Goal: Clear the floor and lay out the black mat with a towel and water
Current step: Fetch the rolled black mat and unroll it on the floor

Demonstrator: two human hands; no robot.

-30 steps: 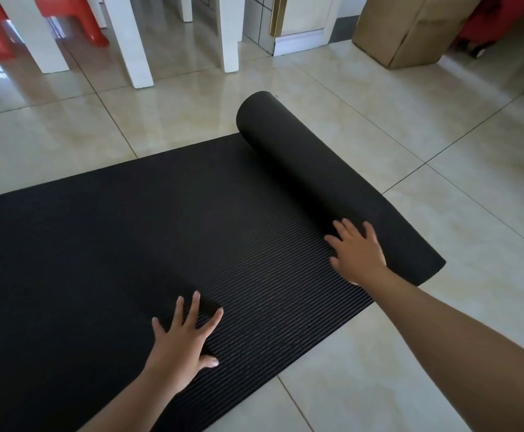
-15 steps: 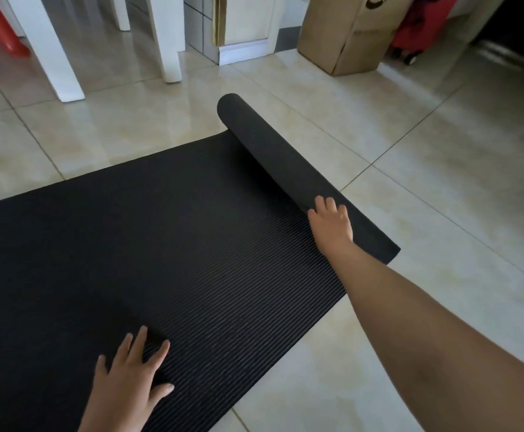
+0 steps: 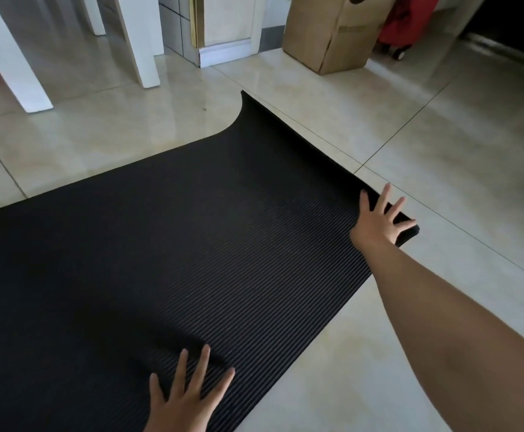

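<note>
The black ribbed mat (image 3: 161,251) lies spread across the tiled floor, running off the left edge of the view. Its far end still curls upward, highest at the back corner (image 3: 248,107). My right hand (image 3: 379,219) presses flat with fingers spread on the mat's near right corner. Palm down and fingers apart, my left hand (image 3: 182,397) rests on the mat near its front edge at the bottom of the view. Neither hand holds anything. No towel or water is in view.
A cardboard box (image 3: 332,35) stands on the floor at the back right, with a red wheeled bag (image 3: 397,35) behind it. White furniture legs (image 3: 139,48) stand at the back left. Bare glossy tiles (image 3: 441,145) extend to the right of the mat.
The last rolled part of the mat has opened out, leaving only an upturned end. My right hand followed it to the far right corner, and my left hand shifted forward on the mat.
</note>
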